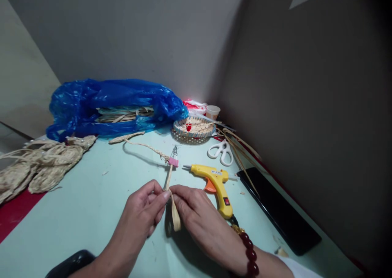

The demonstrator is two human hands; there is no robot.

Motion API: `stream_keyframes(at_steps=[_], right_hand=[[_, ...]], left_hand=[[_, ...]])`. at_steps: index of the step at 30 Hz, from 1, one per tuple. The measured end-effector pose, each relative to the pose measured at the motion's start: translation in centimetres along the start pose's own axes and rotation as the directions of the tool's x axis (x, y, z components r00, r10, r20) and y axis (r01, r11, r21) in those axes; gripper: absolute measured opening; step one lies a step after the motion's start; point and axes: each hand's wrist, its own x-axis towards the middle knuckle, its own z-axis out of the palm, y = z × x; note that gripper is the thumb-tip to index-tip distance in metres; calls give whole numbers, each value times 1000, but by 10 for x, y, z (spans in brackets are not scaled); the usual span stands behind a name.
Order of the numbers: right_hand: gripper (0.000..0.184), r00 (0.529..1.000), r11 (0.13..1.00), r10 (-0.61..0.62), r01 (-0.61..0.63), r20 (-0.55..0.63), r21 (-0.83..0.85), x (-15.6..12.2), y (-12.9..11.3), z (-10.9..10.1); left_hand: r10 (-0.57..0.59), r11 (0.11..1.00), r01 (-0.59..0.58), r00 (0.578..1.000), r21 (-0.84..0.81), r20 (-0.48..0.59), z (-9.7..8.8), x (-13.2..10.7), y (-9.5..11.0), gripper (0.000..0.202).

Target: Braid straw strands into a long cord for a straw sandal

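A pale flat strip of plant fibre (175, 217) is pinched between the fingertips of my left hand (147, 208) and my right hand (199, 218), which meet near the middle. Its loose end hangs down between them. From my fingers the strip runs up to a pink binder clip (173, 162). Beyond the clip, a thin braided cord (150, 148) of the same fibre leads away to the left. Just right of my right hand lies a yellow glue gun (214, 178) with an orange trigger, its nozzle pointing left. A dark red bead bracelet (251, 254) circles my right wrist.
Behind stands a blue plastic bag (122, 90) with fibre strips inside. Woven fibre pieces (58, 163) lie at left. A round basket (196, 133), a cup (212, 112), white-handled scissors (222, 151) and a long black object (275, 212) line the right side, near the wall.
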Motion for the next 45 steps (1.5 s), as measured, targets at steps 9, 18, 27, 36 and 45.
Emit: stream_keyframes(at_steps=[9,18,27,36,45], right_hand=[[34,1000,992,6,-3,-29,123,8,2,-1],[24,991,992,93,-84,-92,95,8,7,3],[29,992,891,120,-86,-48,447,10,8,7],[25,961,708,255,-263,110,655,6,0,4],[27,989,766,144,-136,38,628,5,-1,3]], left_hand=[[20,998,-19,1000,-60,7,-2,-1,-2,27],[16,999,-13,996,-30,93,-4,-16,-6,31],[126,964,-127,992,234,18,-2,-33,-6,30],[466,764,-461,878,452,109,1,-31,-18,13],[274,906,-293,956,306,105,-15,-14,15,9]])
